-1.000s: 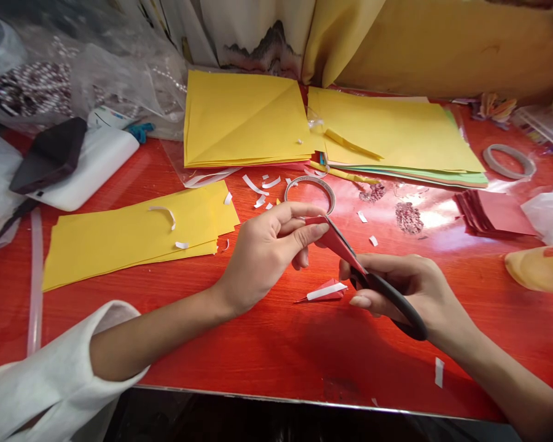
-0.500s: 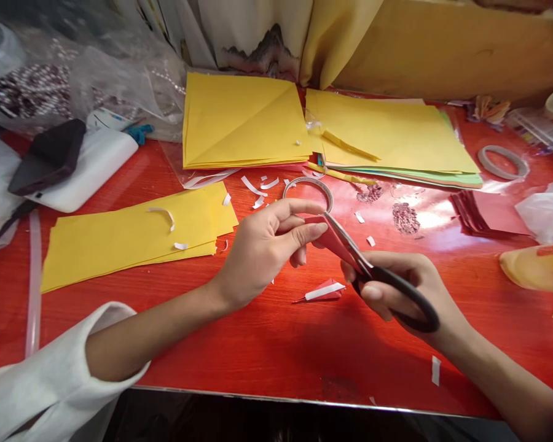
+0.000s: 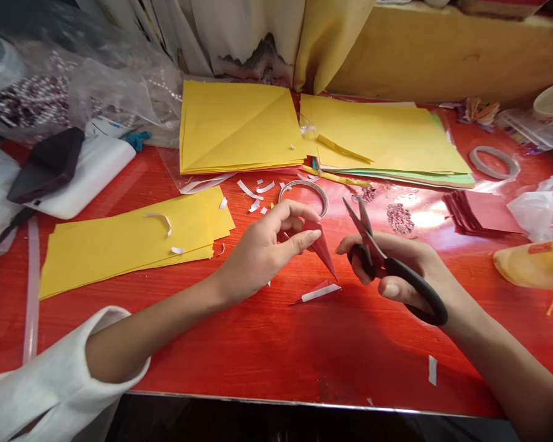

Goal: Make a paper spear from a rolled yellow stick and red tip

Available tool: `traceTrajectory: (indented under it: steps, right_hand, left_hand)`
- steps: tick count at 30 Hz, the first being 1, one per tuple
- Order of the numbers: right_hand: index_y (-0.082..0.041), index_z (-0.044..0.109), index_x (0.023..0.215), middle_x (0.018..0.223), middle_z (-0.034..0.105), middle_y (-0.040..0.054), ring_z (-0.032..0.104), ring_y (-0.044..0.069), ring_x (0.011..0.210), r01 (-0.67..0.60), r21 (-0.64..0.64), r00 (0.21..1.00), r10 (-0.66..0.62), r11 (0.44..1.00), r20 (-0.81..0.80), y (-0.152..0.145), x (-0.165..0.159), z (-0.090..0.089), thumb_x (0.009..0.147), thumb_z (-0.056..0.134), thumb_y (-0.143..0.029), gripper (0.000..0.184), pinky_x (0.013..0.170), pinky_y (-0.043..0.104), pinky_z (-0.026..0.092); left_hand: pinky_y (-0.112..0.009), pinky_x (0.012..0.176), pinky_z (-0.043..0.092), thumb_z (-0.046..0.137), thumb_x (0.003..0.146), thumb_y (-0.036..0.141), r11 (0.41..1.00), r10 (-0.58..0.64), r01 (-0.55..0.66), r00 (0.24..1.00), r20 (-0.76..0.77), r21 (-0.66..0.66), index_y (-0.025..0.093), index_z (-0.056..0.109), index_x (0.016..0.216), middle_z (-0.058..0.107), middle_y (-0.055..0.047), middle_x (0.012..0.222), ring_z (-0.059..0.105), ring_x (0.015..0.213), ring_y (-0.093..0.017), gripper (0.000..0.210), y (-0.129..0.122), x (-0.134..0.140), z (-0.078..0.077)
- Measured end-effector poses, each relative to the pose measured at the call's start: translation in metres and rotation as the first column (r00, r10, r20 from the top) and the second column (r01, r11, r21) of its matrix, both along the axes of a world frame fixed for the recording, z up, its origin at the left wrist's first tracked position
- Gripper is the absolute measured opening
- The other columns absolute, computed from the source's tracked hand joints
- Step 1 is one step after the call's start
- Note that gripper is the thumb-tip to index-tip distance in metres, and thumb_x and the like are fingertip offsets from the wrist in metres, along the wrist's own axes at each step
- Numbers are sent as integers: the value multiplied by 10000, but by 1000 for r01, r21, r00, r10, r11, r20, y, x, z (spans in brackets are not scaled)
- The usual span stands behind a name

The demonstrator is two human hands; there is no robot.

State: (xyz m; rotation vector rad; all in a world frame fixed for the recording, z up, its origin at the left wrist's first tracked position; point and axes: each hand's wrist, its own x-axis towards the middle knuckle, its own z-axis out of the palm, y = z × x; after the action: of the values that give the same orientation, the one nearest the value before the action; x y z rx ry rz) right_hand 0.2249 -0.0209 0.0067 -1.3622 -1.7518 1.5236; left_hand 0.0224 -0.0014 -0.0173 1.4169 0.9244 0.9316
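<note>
Between thumb and fingers, my left hand (image 3: 276, 242) pinches a folded red paper cone (image 3: 323, 253), its pointed end hanging down to the right. My right hand (image 3: 405, 264) grips black-handled scissors (image 3: 415, 288) by the loops, blades slightly apart and pointing up and away from me. A gap separates the blades from the paper. Below the held paper, a second folded red piece (image 3: 316, 293) with a white strip along it lies on the red table (image 3: 239, 350). A roll of tape (image 3: 323, 199) lies just behind my left hand.
Yellow paper strips (image 3: 120, 239) lie to the left, with yellow sheets (image 3: 239, 126) in stacks at the back. White paper scraps (image 3: 249, 190) are scattered about. At the right are red paper squares (image 3: 493, 212), another tape ring (image 3: 494, 162) and a yellowish container (image 3: 534, 264).
The scissors have come away from the red paper, moving right, and their blades have parted. The paper in my left hand now points more steeply downward.
</note>
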Motion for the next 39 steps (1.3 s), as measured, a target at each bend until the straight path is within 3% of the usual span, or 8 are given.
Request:
traceTrajectory:
  steps: [6, 10, 16, 29, 36, 39]
  right_hand:
    - [-192, 583, 898, 610, 439, -17, 374, 109, 556, -14, -47, 997, 17, 999, 70, 2, 0, 0, 654, 609, -569, 449, 513, 248, 290]
    - [-175, 595, 872, 611, 411, -21, 364, 109, 558, -31, -41, 992, 36, 999, 121, 3, -1, 0, 670, 607, -533, 411, 510, 249, 276]
    - [-150, 582, 824, 602, 355, -30, 331, 101, 553, -42, -90, 988, 55, 995, 144, 1, -4, -2, 665, 637, -458, 351, 496, 252, 241]
    - [-150, 583, 758, 588, 297, -40, 267, 85, 539, -10, -132, 991, 27, 991, 130, -2, -9, 1, 625, 704, -393, 302, 475, 242, 199]
    - [-129, 567, 759, 578, 426, -31, 318, 78, 535, 27, -205, 999, -16, 978, 52, -3, -12, 5, 620, 717, -352, 302, 481, 227, 248]
    - [-127, 564, 733, 558, 421, -28, 312, 77, 525, 10, -177, 998, -1, 984, 56, -4, -12, 3, 627, 708, -373, 304, 466, 230, 240]
  left_hand:
    - [-225, 749, 424, 524, 808, 248, 992, 61, -55, 997, -51, 109, 218, 584, 905, 562, -7, 883, 517, 809, -105, 117, 1, 1, 3]
    - [-233, 701, 454, 497, 827, 258, 996, 64, -64, 998, 9, 61, 220, 583, 971, 561, -12, 846, 537, 748, -104, 172, 1, 0, 2]
    - [-183, 769, 462, 592, 759, 201, 985, 163, -169, 978, 132, 39, 188, 571, 905, 544, 3, 869, 533, 847, -89, 148, 2, 1, -2]
    - [-188, 773, 476, 607, 742, 186, 979, 204, -206, 962, 181, -6, 182, 563, 889, 541, 1, 887, 532, 831, -84, 154, 3, 2, -3]
    - [-186, 778, 474, 602, 744, 177, 979, 203, -206, 960, 194, -6, 182, 567, 876, 538, 1, 884, 528, 850, -87, 136, 2, 2, -3]
    - [-194, 768, 475, 603, 742, 177, 978, 206, -208, 958, 198, -9, 184, 568, 872, 538, -1, 877, 529, 837, -90, 135, 2, 2, -3]
